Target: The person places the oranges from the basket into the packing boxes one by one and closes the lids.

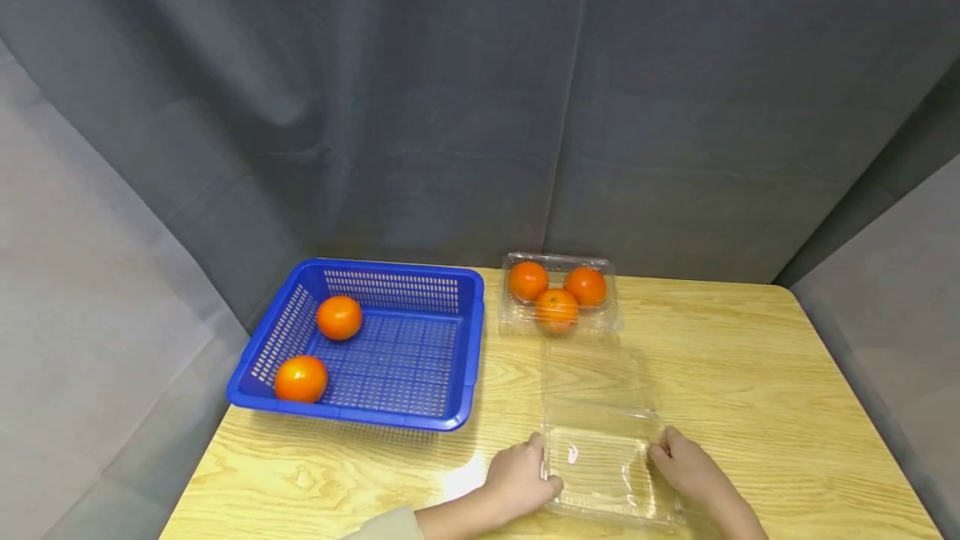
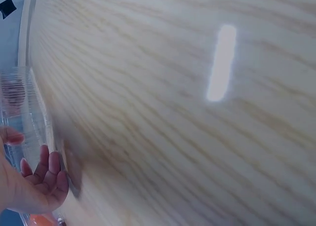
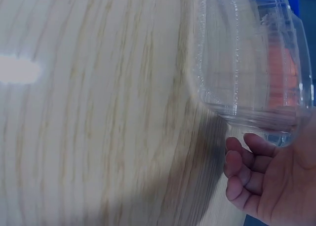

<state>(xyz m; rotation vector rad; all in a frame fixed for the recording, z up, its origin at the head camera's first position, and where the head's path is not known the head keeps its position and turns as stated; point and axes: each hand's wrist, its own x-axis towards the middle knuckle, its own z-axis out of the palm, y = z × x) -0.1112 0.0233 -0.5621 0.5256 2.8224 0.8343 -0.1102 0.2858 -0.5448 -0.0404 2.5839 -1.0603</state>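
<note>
An opened clear plastic clamshell container (image 1: 596,461) lies at the table's front, its lid half (image 1: 592,373) folded out toward the back. My left hand (image 1: 519,477) grips its left side wall, thumb over the rim. On the opposite side, my right hand (image 1: 692,467) pinches the right wall. In the left wrist view the left fingers (image 2: 49,174) are curled beside the clear plastic. The right wrist view shows the right hand (image 3: 276,179) with bent fingers at the container's corner (image 3: 237,102); its thumb is mostly hidden. No fruit is visible inside this container.
A blue plastic basket (image 1: 476,332) with two oranges, one at the back (image 1: 339,317) and one in front (image 1: 301,378), stands at the left. Behind the opened container, another clear container (image 1: 615,315) holds three oranges (image 1: 557,310). Grey curtains (image 1: 450,107) enclose the wooden table (image 1: 772,407).
</note>
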